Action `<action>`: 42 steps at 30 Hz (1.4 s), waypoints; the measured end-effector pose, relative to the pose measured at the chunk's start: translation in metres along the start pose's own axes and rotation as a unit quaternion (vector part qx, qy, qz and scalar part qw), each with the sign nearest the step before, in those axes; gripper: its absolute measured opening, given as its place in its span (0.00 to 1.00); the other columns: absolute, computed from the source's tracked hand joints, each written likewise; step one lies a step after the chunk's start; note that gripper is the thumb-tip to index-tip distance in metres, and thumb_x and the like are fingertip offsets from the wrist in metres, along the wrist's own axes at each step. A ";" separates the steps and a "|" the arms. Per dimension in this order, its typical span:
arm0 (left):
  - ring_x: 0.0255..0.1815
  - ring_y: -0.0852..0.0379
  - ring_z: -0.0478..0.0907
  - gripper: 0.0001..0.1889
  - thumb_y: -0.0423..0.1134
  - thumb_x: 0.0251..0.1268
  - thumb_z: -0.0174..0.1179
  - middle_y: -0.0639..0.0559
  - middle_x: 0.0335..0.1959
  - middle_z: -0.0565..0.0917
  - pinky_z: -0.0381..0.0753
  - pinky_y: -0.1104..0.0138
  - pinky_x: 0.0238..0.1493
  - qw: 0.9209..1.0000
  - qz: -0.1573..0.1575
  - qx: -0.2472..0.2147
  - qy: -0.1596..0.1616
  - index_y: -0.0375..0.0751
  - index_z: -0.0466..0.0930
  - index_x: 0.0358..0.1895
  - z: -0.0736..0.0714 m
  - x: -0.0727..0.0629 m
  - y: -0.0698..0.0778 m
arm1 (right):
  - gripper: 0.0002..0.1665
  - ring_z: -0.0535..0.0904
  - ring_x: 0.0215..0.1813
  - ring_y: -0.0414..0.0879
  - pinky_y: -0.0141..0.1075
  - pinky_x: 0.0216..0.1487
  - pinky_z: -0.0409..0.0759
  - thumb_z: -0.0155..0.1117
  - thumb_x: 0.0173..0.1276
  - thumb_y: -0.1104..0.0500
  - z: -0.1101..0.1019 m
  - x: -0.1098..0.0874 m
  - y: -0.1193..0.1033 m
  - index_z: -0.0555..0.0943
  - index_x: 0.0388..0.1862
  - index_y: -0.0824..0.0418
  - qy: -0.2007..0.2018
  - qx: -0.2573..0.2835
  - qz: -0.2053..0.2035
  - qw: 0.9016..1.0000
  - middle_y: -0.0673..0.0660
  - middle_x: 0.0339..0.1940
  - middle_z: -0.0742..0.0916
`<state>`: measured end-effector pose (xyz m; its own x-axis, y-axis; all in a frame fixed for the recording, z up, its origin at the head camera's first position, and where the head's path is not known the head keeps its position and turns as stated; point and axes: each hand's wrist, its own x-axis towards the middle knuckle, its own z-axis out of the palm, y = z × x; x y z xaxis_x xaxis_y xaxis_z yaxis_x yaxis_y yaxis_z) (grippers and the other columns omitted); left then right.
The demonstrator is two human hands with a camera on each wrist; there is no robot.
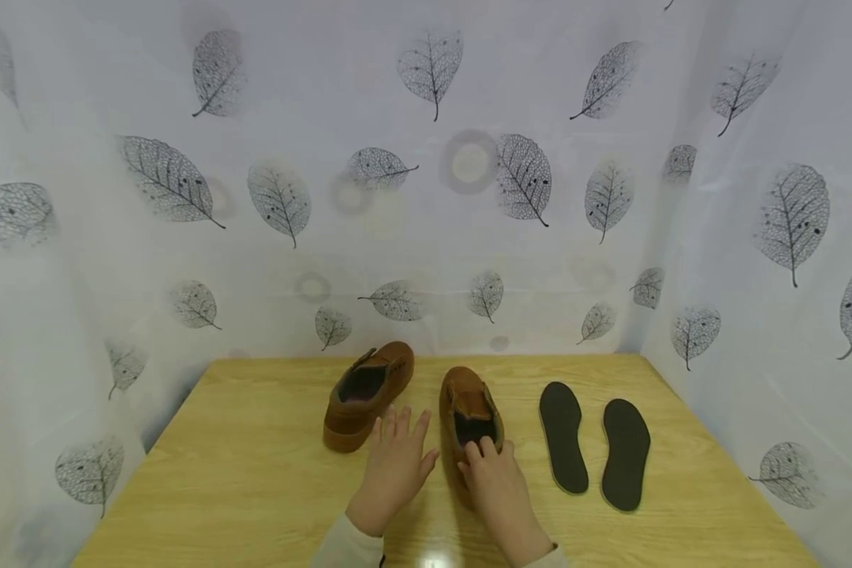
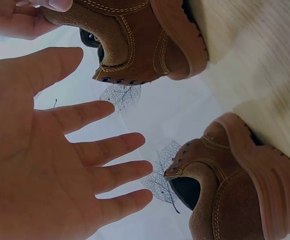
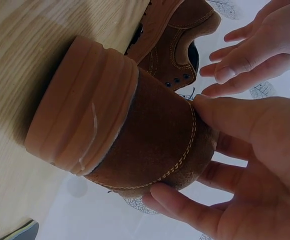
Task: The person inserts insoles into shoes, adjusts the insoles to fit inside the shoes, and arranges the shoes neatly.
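Two brown leather lace-less shoes stand on the wooden table. My right hand grips the heel collar of the right shoe, fingertips at the rim of its opening. In the right wrist view the thumb and fingers lie around the back of that shoe's heel, above the thick sole. My left hand hovers between the two shoes with its fingers spread, holding nothing; its palm shows in the left wrist view. Beyond its fingertips is the left shoe, angled with the toe to the far right.
Two dark insoles, one nearer the shoes and one farther right, lie flat on the table. A white curtain printed with grey leaves hangs behind the table and along both sides.
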<state>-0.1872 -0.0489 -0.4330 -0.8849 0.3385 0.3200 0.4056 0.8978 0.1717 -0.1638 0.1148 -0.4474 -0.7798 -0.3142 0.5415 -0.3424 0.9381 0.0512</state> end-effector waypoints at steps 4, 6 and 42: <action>0.66 0.30 0.64 0.29 0.50 0.66 0.60 0.32 0.62 0.71 0.64 0.39 0.62 1.000 0.002 0.004 -0.001 0.40 0.69 0.66 0.002 0.002 0.000 | 0.17 0.63 0.25 0.45 0.36 0.28 0.64 0.73 0.57 0.54 -0.001 0.001 0.000 0.73 0.26 0.60 -0.006 0.002 0.001 1.000 0.52 0.22 0.73; 0.66 0.30 0.64 0.29 0.50 0.66 0.60 0.32 0.62 0.71 0.64 0.39 0.62 1.000 0.003 0.003 -0.002 0.40 0.69 0.66 0.002 0.002 0.000 | 0.16 0.63 0.25 0.45 0.35 0.28 0.64 0.73 0.57 0.54 -0.001 0.001 0.000 0.73 0.26 0.60 -0.009 0.006 0.001 1.000 0.52 0.22 0.73; 0.64 0.29 0.65 0.29 0.49 0.67 0.59 0.31 0.63 0.70 0.64 0.39 0.61 0.999 0.013 -0.024 -0.022 0.38 0.69 0.66 0.005 0.004 0.009 | 0.07 0.79 0.39 0.51 0.40 0.33 0.81 0.68 0.64 0.58 -0.047 0.009 0.059 0.85 0.37 0.61 -0.053 0.159 0.106 0.980 0.55 0.38 0.84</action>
<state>-0.1883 -0.0375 -0.4346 -0.8825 0.3750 0.2837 0.4386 0.8740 0.2090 -0.1667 0.1744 -0.4001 -0.8952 -0.1458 0.4211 -0.2995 0.8965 -0.3264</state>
